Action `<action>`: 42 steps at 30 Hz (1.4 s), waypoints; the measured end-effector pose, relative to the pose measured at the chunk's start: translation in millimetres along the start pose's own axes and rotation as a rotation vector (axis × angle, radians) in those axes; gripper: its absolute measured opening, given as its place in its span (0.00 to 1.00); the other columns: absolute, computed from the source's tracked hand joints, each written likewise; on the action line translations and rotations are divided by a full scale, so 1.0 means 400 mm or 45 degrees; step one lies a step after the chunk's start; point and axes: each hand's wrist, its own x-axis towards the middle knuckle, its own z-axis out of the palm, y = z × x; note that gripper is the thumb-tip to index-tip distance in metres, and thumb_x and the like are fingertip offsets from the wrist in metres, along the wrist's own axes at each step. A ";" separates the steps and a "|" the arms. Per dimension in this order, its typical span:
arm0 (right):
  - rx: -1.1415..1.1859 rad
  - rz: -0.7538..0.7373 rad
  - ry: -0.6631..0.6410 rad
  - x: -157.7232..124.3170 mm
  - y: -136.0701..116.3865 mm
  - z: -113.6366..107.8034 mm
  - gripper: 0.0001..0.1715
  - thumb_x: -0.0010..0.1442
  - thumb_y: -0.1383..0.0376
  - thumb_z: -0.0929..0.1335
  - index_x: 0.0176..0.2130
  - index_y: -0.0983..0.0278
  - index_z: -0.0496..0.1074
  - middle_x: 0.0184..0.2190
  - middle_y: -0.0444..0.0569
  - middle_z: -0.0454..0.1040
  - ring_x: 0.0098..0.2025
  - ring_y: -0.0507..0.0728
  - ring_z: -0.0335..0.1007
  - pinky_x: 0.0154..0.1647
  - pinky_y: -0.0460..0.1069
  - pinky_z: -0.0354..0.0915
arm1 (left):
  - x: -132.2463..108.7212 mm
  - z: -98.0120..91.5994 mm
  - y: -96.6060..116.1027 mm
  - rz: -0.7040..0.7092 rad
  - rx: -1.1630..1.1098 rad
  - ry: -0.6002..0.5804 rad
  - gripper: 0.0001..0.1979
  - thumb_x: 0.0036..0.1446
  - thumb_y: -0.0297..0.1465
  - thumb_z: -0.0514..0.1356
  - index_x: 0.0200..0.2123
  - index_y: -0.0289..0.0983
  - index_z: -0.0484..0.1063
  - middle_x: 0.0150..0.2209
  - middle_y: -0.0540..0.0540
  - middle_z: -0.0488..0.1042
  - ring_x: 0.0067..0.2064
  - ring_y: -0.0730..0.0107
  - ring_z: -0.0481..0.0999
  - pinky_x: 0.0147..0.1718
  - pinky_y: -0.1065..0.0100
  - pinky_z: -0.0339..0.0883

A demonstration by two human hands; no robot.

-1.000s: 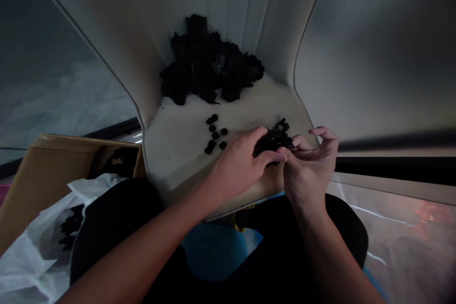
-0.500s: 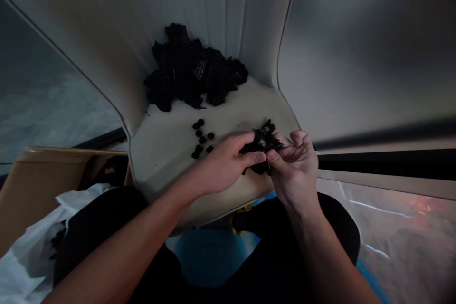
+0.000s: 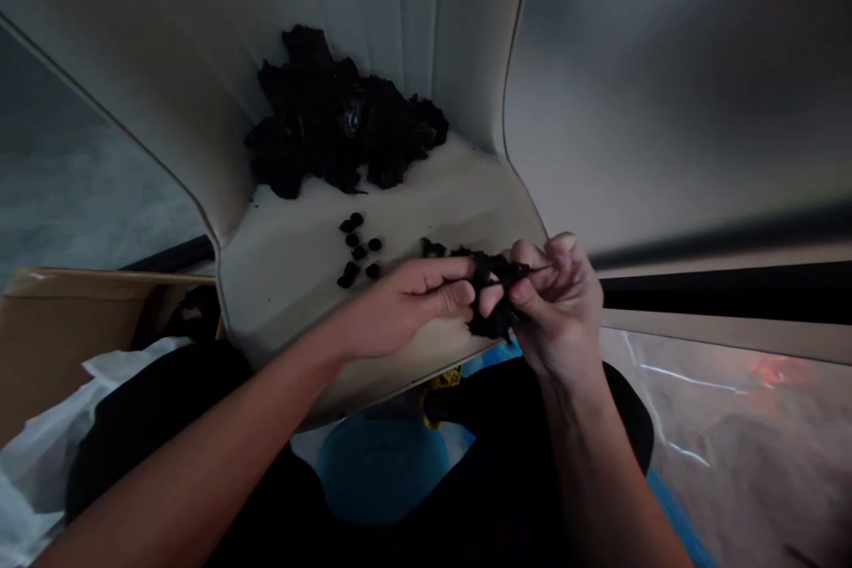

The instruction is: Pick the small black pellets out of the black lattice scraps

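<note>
My left hand (image 3: 399, 306) and my right hand (image 3: 556, 302) meet over the front of a cream chair seat (image 3: 293, 275). Both pinch a black plastic part (image 3: 493, 293) with several branching bits, held between their fingertips. The fingers of each hand are curled closed on it. Several small black round pieces (image 3: 356, 248) lie loose on the seat just left of my left hand. A big heap of black parts (image 3: 336, 120) sits at the back of the seat against the backrest.
A brown cardboard box (image 3: 59, 328) with a white plastic bag (image 3: 40, 453) stands at the left, dark parts inside. My dark-clad knees fill the bottom, with something blue (image 3: 382, 466) between them. A black bar (image 3: 725, 293) runs across at right.
Both hands kept hold of the black part and turned it, drawing it slightly nearer the seat's front edge. The view shifted, so the heap and seat sit further left.
</note>
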 end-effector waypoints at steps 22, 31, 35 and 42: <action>-0.174 -0.325 0.329 0.054 0.033 -0.034 0.32 0.50 0.56 0.91 0.36 0.57 0.71 0.34 0.39 0.65 0.33 0.49 0.66 0.38 0.46 0.73 | -0.056 -0.095 0.037 -0.311 1.291 0.657 0.10 0.70 0.21 0.64 0.46 0.39 0.83 0.48 0.40 0.86 0.51 0.48 0.84 0.56 0.47 0.79; 0.020 -0.052 0.210 0.064 0.058 -0.024 0.30 0.48 0.57 0.92 0.39 0.54 0.77 0.34 0.39 0.71 0.33 0.49 0.69 0.35 0.43 0.72 | -0.046 -0.074 0.014 -0.141 1.237 0.588 0.08 0.69 0.31 0.74 0.50 0.40 0.83 0.54 0.40 0.82 0.62 0.45 0.80 0.63 0.47 0.75; 0.091 0.008 0.100 0.058 0.054 0.003 0.29 0.51 0.57 0.91 0.42 0.54 0.78 0.33 0.37 0.74 0.33 0.49 0.70 0.37 0.44 0.74 | -0.008 -0.012 -0.017 0.050 0.669 0.589 0.09 0.67 0.34 0.76 0.45 0.42 0.82 0.45 0.49 0.85 0.50 0.59 0.83 0.53 0.60 0.76; -0.017 -0.036 0.069 0.042 0.069 0.036 0.36 0.48 0.57 0.92 0.50 0.51 0.78 0.41 0.39 0.81 0.42 0.52 0.80 0.49 0.48 0.82 | 0.017 0.001 -0.051 0.113 0.205 0.801 0.10 0.66 0.30 0.74 0.35 0.42 0.75 0.33 0.54 0.78 0.38 0.68 0.78 0.40 0.67 0.72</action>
